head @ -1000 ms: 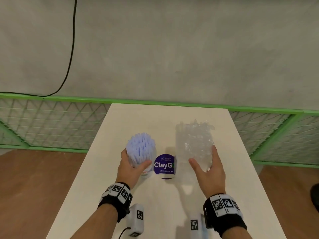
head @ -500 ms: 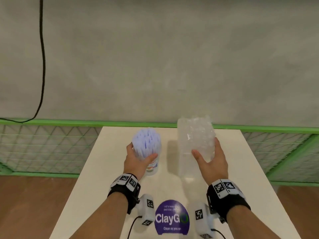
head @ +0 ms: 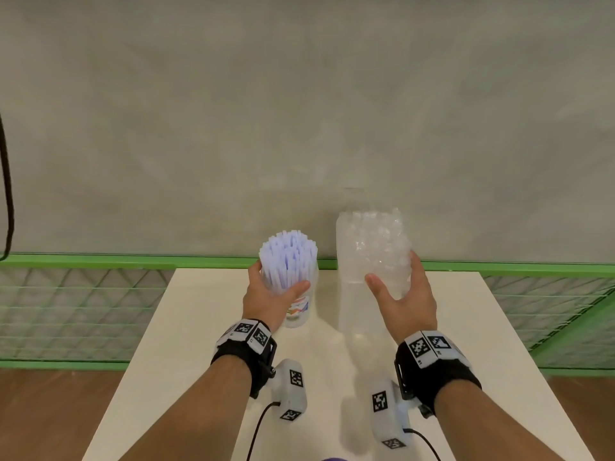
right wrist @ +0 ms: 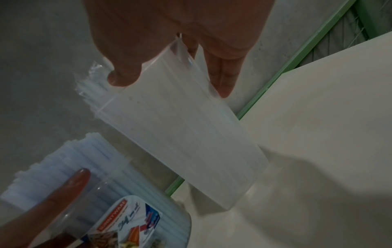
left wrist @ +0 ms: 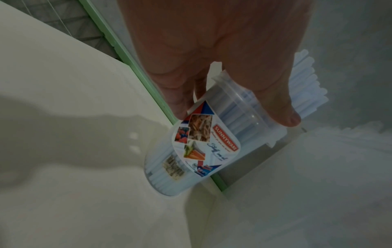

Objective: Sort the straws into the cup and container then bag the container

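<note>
Straws fill the container our left hand wraps, left of the cup our right hand's fingers curl around.

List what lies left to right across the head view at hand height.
Left hand → labelled container of blue straws → clear cup of wrapped straws → right hand.
</note>
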A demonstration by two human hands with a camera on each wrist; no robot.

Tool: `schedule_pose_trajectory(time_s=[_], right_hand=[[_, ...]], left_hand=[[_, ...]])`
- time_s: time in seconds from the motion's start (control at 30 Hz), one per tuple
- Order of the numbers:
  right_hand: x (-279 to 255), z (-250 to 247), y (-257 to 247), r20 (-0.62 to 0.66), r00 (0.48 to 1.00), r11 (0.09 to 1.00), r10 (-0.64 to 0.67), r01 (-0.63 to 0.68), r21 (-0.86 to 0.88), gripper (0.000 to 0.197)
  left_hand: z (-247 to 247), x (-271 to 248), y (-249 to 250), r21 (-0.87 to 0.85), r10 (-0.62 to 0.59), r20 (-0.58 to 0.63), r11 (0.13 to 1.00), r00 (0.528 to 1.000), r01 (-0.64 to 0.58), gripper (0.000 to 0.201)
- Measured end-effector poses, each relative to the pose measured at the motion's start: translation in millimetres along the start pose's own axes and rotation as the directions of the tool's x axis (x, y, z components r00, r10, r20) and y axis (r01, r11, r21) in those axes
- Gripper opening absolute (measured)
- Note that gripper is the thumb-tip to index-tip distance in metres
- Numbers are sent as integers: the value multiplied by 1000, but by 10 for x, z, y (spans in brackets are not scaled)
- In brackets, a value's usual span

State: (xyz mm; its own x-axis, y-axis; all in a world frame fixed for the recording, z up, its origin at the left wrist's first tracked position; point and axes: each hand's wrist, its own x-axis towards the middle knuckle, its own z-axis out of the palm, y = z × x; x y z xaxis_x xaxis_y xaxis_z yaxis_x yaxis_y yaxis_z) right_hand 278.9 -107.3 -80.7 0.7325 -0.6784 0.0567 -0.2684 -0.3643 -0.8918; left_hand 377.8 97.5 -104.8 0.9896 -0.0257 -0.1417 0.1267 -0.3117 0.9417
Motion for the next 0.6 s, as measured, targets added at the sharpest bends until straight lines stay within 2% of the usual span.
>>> schedule_pose_trajectory(time_s=[0.5, 0.6], right_hand=[[179, 90, -53, 30, 999, 1000, -18, 18, 11, 93], [180, 72, -88, 45, 999, 1000, -10, 10, -5, 95]], left_hand=[[52, 268, 77, 20, -10, 36, 1000, 999, 10, 99], [18, 244, 119, 19, -23, 57, 1000, 998, 21, 121]])
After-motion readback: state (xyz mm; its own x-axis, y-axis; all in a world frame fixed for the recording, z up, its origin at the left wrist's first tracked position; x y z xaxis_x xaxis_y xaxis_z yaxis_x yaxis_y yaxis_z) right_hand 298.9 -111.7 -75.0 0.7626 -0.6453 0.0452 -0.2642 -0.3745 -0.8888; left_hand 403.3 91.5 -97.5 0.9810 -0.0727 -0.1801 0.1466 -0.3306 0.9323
